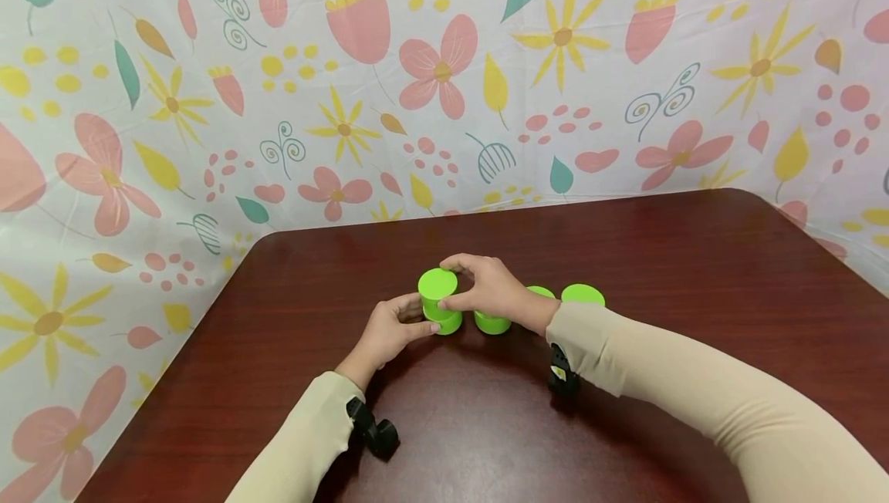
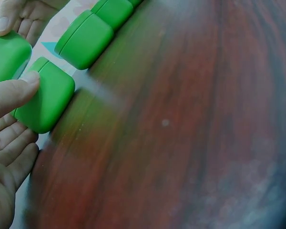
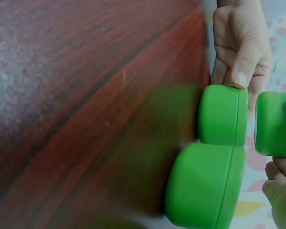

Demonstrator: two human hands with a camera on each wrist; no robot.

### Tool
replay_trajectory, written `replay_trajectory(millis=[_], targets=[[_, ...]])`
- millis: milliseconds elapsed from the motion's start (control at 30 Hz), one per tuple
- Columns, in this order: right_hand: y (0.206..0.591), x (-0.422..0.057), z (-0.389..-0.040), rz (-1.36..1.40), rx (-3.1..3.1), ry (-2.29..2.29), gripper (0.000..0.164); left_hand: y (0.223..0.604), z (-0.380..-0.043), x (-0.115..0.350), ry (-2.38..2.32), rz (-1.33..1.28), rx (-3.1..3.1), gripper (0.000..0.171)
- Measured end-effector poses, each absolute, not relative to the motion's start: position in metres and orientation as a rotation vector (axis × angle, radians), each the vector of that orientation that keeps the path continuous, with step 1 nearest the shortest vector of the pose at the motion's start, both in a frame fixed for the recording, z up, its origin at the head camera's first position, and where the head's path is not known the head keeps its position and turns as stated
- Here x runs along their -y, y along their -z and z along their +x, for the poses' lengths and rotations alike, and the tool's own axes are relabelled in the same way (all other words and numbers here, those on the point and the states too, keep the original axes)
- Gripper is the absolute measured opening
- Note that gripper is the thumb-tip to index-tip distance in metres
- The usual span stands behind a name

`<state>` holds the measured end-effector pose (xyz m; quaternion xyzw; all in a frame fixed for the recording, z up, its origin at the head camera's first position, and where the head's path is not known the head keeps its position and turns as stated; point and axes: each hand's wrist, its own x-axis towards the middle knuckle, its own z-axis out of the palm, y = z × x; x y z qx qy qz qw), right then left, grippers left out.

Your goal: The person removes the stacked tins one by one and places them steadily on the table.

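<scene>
My right hand (image 1: 495, 289) holds a small round lidded green jar (image 1: 437, 287) between thumb and fingers. That jar is upright, just above a second green jar (image 1: 447, 324) on the table. A narrow gap shows between the held jar (image 3: 275, 124) and the lower jar (image 3: 221, 114) in the right wrist view. Around the lower jar is my left hand (image 1: 386, 332), thumb on the near side and fingers on the far side. In the left wrist view, the left thumb presses against the lower jar's side (image 2: 52, 98).
More green jars stand to the right in a row: one close by (image 1: 492, 325), another partly behind the right wrist (image 1: 540, 289), and one beyond the sleeve (image 1: 583, 294). The dark reddish wooden table (image 1: 486, 426) ends at a flower-patterned cloth (image 1: 417, 140) behind.
</scene>
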<state>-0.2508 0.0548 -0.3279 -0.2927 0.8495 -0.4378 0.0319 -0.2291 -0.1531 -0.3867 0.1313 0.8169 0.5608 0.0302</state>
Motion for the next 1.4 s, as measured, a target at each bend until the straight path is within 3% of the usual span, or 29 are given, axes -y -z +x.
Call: replay_trajectory(millis=[867,1400], targets=[[0.291,-0.096,-0.25,-0.782,-2.743,1.282,0.062,0.384,-0.23,0.153,-1.736,0.359,-2.504,0.048],[0.28,-0.135,-0.247,-0.693,-2.779,1.375,0.061,0.355,-0.211,0.146,-1.705,0.359,-2.494,0.047]])
